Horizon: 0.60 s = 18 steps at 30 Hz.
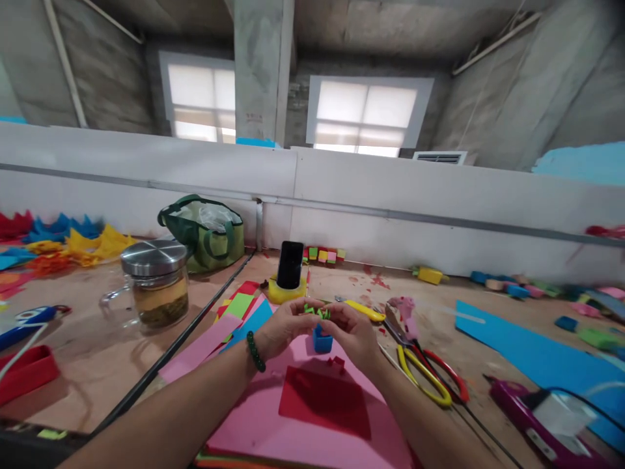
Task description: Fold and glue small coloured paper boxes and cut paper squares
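Observation:
My left hand [286,326], with a dark green bead bracelet at the wrist, is closed in a pinch. It faces my right hand [355,331], which is pinched too. Between the fingertips of both is a small bright green cut piece [317,312], looking like paper or felt. Just below it is a small blue box-like piece [322,342]; whether fingers touch it I cannot tell. Under the hands lies a stack of pink sheets [254,423]. On it rest a red rectangle [325,404] and a small folded red strip [336,365].
At right lie scissors [424,378] with red and yellow handles, a yellow cutter [364,311], a pink glue gun [407,316] and a purple power strip [532,423]. Ahead, a phone [290,264] leans on a tape roll [287,293]. Left stand a glass mug [159,296] and green bag [215,241].

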### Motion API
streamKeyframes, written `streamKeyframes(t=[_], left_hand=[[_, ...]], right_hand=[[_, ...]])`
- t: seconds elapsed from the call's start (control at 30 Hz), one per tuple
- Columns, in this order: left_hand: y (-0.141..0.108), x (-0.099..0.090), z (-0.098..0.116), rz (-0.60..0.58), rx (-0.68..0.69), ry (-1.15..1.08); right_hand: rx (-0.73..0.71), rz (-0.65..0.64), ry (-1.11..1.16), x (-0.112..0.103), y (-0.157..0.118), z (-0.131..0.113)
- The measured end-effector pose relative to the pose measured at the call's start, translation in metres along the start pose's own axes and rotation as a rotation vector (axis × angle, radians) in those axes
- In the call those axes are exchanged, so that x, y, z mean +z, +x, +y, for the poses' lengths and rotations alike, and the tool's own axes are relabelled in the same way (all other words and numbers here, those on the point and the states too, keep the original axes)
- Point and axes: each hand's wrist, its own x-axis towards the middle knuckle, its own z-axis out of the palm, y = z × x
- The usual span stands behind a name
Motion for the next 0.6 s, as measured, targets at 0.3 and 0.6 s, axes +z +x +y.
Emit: streamKeyframes(t=[0.3,0.6], left_hand=[[0.005,-0.018,0.002,0.213,0.006,-0.075],[0.008,-0.024,0.005,0.288,0.041,-0.224]], right_hand=[[0.091,0.011,-0.938,-0.07,0.011,-0.017],[0.546,0.284,-1.176,-0.191,0.002,0.004]])
